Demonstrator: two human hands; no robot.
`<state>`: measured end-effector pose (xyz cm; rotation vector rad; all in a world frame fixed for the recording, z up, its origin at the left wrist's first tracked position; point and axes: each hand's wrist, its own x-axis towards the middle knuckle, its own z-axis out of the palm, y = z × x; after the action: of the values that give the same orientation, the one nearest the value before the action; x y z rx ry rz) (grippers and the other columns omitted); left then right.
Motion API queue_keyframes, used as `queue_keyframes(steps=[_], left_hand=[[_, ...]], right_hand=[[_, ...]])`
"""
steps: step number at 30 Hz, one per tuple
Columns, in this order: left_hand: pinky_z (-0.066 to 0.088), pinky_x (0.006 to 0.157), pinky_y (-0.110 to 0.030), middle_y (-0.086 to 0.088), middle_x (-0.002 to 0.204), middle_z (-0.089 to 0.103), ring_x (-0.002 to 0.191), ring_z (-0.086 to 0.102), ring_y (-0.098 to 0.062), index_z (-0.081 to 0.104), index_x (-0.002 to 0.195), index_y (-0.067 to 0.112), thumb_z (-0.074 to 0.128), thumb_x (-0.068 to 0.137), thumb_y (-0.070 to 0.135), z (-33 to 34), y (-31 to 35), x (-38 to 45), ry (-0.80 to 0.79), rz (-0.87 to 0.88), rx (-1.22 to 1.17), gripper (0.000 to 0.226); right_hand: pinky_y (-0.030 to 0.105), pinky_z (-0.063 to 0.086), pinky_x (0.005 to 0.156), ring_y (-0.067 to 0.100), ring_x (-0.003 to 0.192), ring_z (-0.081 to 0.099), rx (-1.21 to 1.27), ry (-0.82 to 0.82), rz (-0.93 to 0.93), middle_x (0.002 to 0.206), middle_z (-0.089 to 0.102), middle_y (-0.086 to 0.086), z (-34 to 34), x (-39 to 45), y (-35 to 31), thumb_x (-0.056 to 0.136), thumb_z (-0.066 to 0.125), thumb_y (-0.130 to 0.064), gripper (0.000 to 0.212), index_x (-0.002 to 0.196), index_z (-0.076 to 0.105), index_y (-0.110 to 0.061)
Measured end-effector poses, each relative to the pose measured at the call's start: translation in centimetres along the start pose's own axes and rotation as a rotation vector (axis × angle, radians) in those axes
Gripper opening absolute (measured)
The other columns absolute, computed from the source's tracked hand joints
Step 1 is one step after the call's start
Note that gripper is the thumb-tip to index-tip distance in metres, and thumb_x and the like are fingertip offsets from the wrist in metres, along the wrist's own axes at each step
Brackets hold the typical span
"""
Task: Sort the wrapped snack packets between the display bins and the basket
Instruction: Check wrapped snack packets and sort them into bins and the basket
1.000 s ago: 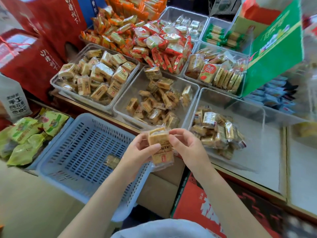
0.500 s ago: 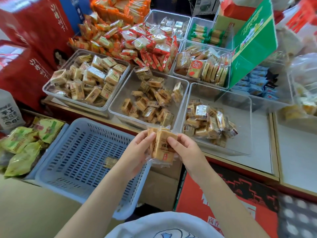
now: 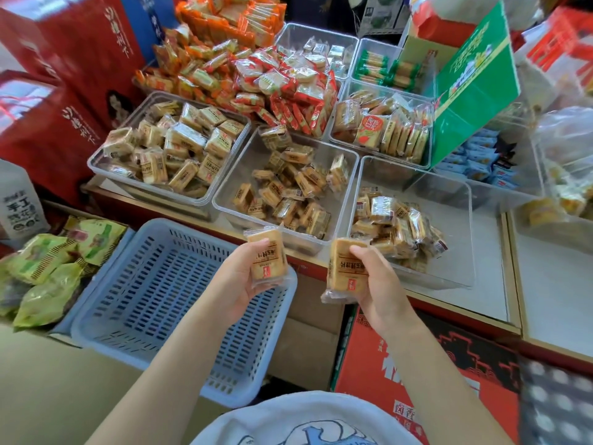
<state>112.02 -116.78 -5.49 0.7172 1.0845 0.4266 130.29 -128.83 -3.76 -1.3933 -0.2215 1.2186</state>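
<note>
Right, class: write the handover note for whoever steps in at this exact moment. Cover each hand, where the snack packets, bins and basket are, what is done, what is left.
Left hand holds one clear-wrapped tan snack packet over the blue slotted plastic basket.
Right hand holds a second tan packet at the near edge of the right clear plastic bin.
Middle clear bin and left clear bin hold similar packets.
Done: cannot tell; nothing clearly shows in the basket.
Left: place both packets, continue sorting.
</note>
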Motion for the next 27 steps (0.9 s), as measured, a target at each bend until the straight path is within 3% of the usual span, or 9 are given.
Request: queue_keyframes(steps=[3, 5, 7, 13, 17, 20, 23, 25, 27], left_hand=[[0.059, 0.091, -0.043, -0.009, 0.104, 0.074, 0.096, 0.073, -0.025, 0.058, 0.125, 0.012, 0.069, 0.093, 0.034, -0.5, 0.2, -0.2, -0.064, 0.027, 0.033, 0.040], [0.060, 0.079, -0.036, -0.003, 0.097, 0.070, 0.088, 0.070, -0.019, 0.059, 0.124, 0.017, 0.084, 0.077, 0.043, -0.7, 0.3, -0.5, -0.117, 0.035, 0.060, 0.059], [0.056, 0.069, -0.027, 0.000, 0.097, 0.064, 0.085, 0.064, -0.015, 0.058, 0.122, 0.021, 0.088, 0.070, 0.046, -0.5, 0.3, -0.8, -0.133, 0.039, 0.113, 0.065], [0.048, 0.073, -0.033, -0.007, 0.086, 0.065, 0.069, 0.060, -0.016, 0.060, 0.107, 0.011, 0.062, 0.088, 0.042, -0.1, 0.7, -1.8, -0.205, -0.059, 0.009, 0.036], [0.054, 0.097, -0.042, -0.029, 0.119, 0.068, 0.102, 0.066, -0.028, 0.064, 0.122, 0.005, 0.042, 0.104, 0.039, -0.6, 0.8, -2.0, -0.240, -0.079, -0.008, 0.044], [0.061, 0.078, -0.031, -0.021, 0.121, 0.072, 0.101, 0.072, -0.024, 0.068, 0.120, 0.009, 0.047, 0.102, 0.043, -0.7, 0.7, -2.2, -0.275, -0.055, -0.026, 0.044], [0.060, 0.072, -0.026, -0.014, 0.110, 0.076, 0.094, 0.075, -0.021, 0.068, 0.118, 0.011, 0.059, 0.095, 0.028, 0.0, 0.0, -2.1, -0.294, -0.001, -0.017, 0.030], [0.056, 0.060, -0.023, -0.011, 0.096, 0.076, 0.079, 0.073, -0.019, 0.071, 0.111, 0.007, 0.062, 0.096, 0.016, 0.3, -0.3, -1.8, -0.255, 0.010, -0.077, 0.020], [0.048, 0.061, -0.025, -0.010, 0.092, 0.073, 0.074, 0.064, -0.020, 0.078, 0.099, 0.009, 0.068, 0.091, 0.021, -0.1, -0.6, -1.5, -0.209, -0.028, -0.140, 0.018]], right_hand=[[0.059, 0.059, 0.083, 0.029, 0.086, 0.067, -0.119, 0.026, 0.005, 0.094, 0.067, 0.010, 1.0, 0.1, 0.6, 0.104, 0.055, -0.027, 0.022, 0.117, 0.063, -0.010], [0.048, 0.060, 0.077, 0.024, 0.086, 0.070, -0.195, 0.015, -0.004, 0.097, 0.070, 0.009, 1.7, 0.1, 0.9, 0.105, 0.054, -0.024, 0.018, 0.115, 0.064, -0.014], [0.050, 0.060, 0.085, 0.027, 0.093, 0.071, -0.250, 0.000, -0.010, 0.102, 0.073, 0.010, 2.2, 0.3, 1.2, 0.104, 0.054, -0.020, 0.016, 0.115, 0.065, -0.017], [0.055, 0.057, 0.095, 0.025, 0.101, 0.073, -0.269, -0.010, -0.040, 0.110, 0.075, 0.007, 3.2, 0.5, 0.9, 0.102, 0.057, -0.018, 0.022, 0.123, 0.061, -0.022], [0.049, 0.056, 0.097, 0.024, 0.104, 0.073, -0.249, -0.041, -0.068, 0.112, 0.075, 0.005, 3.3, 0.4, 0.9, 0.102, 0.059, -0.018, 0.026, 0.127, 0.061, -0.024], [0.044, 0.058, 0.092, 0.024, 0.103, 0.073, -0.283, -0.044, -0.110, 0.111, 0.075, 0.007, 3.5, 0.2, 1.1, 0.098, 0.066, -0.018, 0.032, 0.129, 0.059, -0.022], [0.038, 0.060, 0.087, 0.026, 0.105, 0.070, -0.369, -0.023, -0.163, 0.113, 0.070, 0.013, 4.3, -0.1, 1.4, 0.092, 0.075, -0.022, 0.031, 0.116, 0.055, -0.022], [0.041, 0.061, 0.088, 0.027, 0.106, 0.069, -0.402, -0.068, -0.181, 0.113, 0.069, 0.014, 4.9, -0.4, 1.6, 0.091, 0.076, -0.024, 0.029, 0.112, 0.057, -0.019], [0.042, 0.062, 0.087, 0.028, 0.102, 0.071, -0.338, -0.123, -0.179, 0.110, 0.070, 0.014, 5.2, -0.8, 1.4, 0.093, 0.073, -0.020, 0.026, 0.114, 0.061, -0.011]])
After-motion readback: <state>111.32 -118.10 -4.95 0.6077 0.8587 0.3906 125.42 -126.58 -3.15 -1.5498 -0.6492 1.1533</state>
